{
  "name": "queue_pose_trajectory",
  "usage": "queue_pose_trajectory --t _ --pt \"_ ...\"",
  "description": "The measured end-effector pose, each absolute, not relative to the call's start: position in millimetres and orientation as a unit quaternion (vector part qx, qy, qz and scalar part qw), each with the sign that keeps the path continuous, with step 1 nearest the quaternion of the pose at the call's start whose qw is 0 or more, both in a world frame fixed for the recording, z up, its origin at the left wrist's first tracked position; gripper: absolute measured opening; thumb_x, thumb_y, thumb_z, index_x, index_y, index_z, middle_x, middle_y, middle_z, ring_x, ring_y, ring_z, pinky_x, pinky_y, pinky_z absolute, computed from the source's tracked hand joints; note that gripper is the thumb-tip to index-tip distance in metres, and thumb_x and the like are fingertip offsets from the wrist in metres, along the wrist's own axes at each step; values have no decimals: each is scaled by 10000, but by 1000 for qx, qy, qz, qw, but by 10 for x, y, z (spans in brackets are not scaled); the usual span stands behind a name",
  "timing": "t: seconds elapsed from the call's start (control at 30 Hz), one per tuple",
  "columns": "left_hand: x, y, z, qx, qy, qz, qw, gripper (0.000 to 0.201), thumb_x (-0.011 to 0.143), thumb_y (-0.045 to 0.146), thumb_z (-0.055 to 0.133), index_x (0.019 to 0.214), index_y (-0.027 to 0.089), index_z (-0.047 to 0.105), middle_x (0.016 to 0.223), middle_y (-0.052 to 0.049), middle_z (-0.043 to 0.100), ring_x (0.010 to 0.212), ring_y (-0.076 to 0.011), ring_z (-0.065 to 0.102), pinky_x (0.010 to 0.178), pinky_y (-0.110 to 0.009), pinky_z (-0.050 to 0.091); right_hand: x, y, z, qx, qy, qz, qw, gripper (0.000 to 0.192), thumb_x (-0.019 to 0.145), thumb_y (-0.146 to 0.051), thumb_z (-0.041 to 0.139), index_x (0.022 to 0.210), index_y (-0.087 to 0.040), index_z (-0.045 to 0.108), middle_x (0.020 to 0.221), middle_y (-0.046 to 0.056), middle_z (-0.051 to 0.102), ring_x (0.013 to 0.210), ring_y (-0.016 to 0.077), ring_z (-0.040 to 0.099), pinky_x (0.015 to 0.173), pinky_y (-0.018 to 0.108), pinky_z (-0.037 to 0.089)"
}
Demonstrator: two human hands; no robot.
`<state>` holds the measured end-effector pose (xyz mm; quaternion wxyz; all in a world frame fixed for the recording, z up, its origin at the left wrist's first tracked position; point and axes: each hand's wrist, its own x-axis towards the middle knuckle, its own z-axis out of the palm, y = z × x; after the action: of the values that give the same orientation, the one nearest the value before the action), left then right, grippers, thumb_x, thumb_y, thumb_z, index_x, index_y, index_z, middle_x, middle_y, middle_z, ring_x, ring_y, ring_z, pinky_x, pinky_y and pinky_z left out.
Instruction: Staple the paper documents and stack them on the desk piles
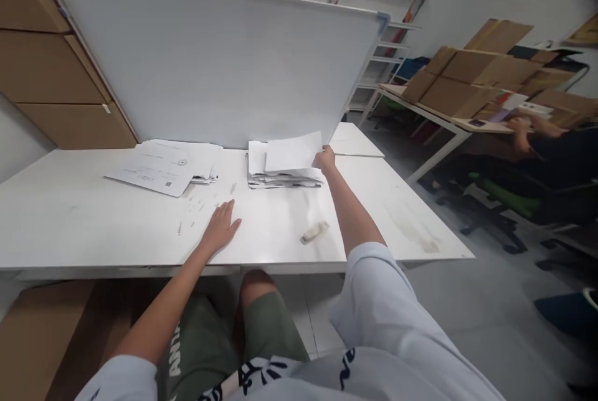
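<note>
Printed shirt (322, 382), nearest, lies at five o'clock from the left hand (221, 228). White desk (261, 239) beneath; whiteboard (219, 65) stands at twelve. Left paper pile (159, 165) at eleven; right paper pile (287, 181) at two, a sheet (292, 153) over it clamped by the right hand (325, 158). The left hand rests palm-down, thumb apart. Small pale object (314, 233) at three, unidentified.
</note>
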<state>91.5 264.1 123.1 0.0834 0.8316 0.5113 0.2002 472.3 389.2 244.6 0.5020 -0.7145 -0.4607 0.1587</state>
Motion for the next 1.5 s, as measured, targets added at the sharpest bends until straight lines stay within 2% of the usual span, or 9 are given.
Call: queue_pose_trajectory --t 0.27,0.47,0.63,0.83,0.97,1.03,1.13,1.3,1.5 --pt "919 2562 1256 829 508 197 124 609 982 409 371 1506 100 340 1540 -175 406 1471 -290 309 1216 -494 224 4667 4217 2538 -790 -445 138 398 486 890 -208 456 1271 94 457 1238 315 530 1242 274 515 1026 467 346" --pt "932 2559 1254 830 501 199 143 622 960 383 437 1512 118 327 1560 -163 376 1485 -292 276 1227 -489 195 4640 3634 2841 -674 -589 82 438 460 905 -294 539 1322 -101 543 1321 172 589 1242 222 547 1023 396 383" --pt "978 2528 1270 827 508 193 145 602 961 352 437 1496 93 345 1554 -174 382 1477 -303 288 1222 -479 197 4607 2555 2185 -715 -533 91 444 311 895 -362 509 971 -152 725 1066 149 723 1046 228 626 984 369 416" --pt "822 2744 1378 811 523 236 115 522 926 236 440 1428 92 449 1254 -203 608 1220 -345 543 1064 -513 394 4890 1747 1233 -798 -381 140 446 437 902 -421 387 1044 -165 712 1106 139 716 1093 269 624 1041 443 417" --pt "349 3247 1471 727 599 334 15 769 867 380 553 1508 50 287 1465 -307 387 1393 -491 303 1111 -706 179 4863 1727 1133 -835 -423 89 340 559 911 -422 326 1289 -118 606 1396 175 568 1336 299 467 1206 544 145" --pt "139 3499 1451 637 660 397 14 881 829 541 581 1506 63 283 1538 -325 262 1433 -556 147 1077 -781 51 4816 1795 1149 -837 -454 76 296 635 908 -445 331 1380 -64 520 1515 201 434 1430 313 352 1212 555 121" --pt "-15 3702 1368 590 673 440 80 886 816 722 473 1425 81 416 1510 -343 304 1413 -597 131 1016 -831 22 4794 1859 1155 -840 -463 78 271 681 913 -475 328 1422 -47 471 1563 198 361 1476 310 278 1214 544 141" --pt "75 3626 1381 635 623 451 69 716 875 686 407 1285 116 548 1324 -297 522 1340 -542 311 1027 -807 97 4825 1850 1166 -849 -450 76 266 652 908 -460 341 1411 -72 488 1554 185 384 1470 291 302 1215 540 158" --pt "336 2925 1450 691 631 348 48 444 867 443 599 1122 83 655 1196 -230 595 1225 -446 422 1049 -689 236 4880 1904 1220 -856 -455 72 235 703 885 -437 357 1465 -44 409 1581 197 329 1485 307 255 1213 551 146"
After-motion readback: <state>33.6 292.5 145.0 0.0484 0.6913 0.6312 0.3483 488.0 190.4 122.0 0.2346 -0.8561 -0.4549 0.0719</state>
